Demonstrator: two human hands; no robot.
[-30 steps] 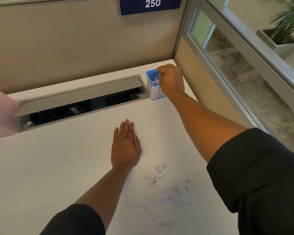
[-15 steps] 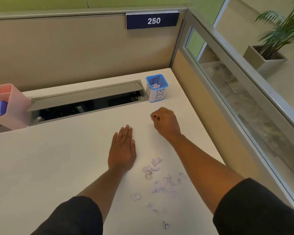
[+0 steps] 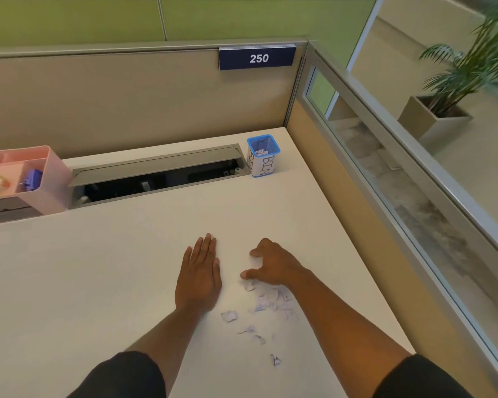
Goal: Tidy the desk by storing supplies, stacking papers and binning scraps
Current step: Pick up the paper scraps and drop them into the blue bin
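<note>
Cubicle walls in beige, one bearing a number plate [image 3: 257, 58] marked 250, enclose a pale tabletop [image 3: 98, 282]; glass panelling runs along one side, with a potted palm [image 3: 454, 81] beyond it. At the back corner stands a small blue-rimmed bin [image 3: 263, 156], labelled as such, and scraps are already seen inside it. Beside the bin an open cable trough [image 3: 156, 179] is sunk into the surface, and at the trough's far end from the bin a pink organiser [image 3: 52, 179] holds tape and something blue.

Well in front of the bin, torn paper scraps [image 3: 266, 300] are strewn loosely. The right hand [image 3: 273, 267] is lowered at the edge of the pile nearest the bin, its grip loosely spread with thumb and fingers curled downward; nothing appears to be pinched yet, though the fingertips are partly hidden. The left hand [image 3: 199, 278] is laid flat, fingers pressed together, just beside the pile.

Several risks can be judged. Light scraps could be scattered off the tabletop edge by a hasty sweep. Pieces could be dropped on the long carry to the bin, or lost into the open trough beside it. The narrow bin could be tipped by a careless knock.
</note>
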